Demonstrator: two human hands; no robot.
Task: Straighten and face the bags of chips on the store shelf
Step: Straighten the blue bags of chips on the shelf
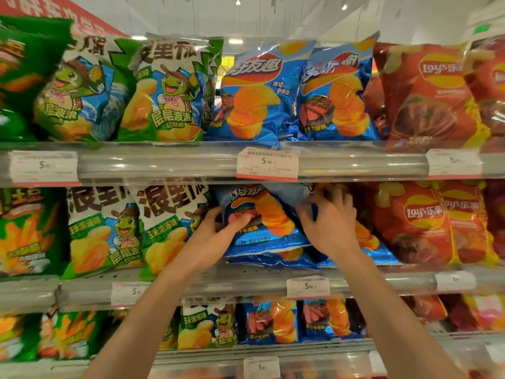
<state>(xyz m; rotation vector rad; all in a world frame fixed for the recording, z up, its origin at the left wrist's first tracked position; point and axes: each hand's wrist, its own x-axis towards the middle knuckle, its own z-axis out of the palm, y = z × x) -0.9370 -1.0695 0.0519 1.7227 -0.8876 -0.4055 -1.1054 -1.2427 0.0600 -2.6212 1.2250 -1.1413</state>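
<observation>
Chips bag (262, 214), the blue one at the centre of the frame, sits on the middle shelf (246, 285), tilted with its top leaning left and its face partly tucked under the shelf rail above. Both hands are on it: the left hand (218, 228) curls its fingers round the bag's left edge, thumb on the front; the right hand (328, 222) lies with fingers spread across the right side, reaching toward a second blue bag behind.

To do this step well, I judge the bag should be turned upright from both edges at once, lightly, so the chips inside are not crushed, then drawn forward until its base meets the shelf lip, logo facing out.

It looks glossy and puffed, blue foil printed with orange ridged chips and a steak picture. More blue bags lie flat beneath it, near the price tag (308, 286).
</observation>
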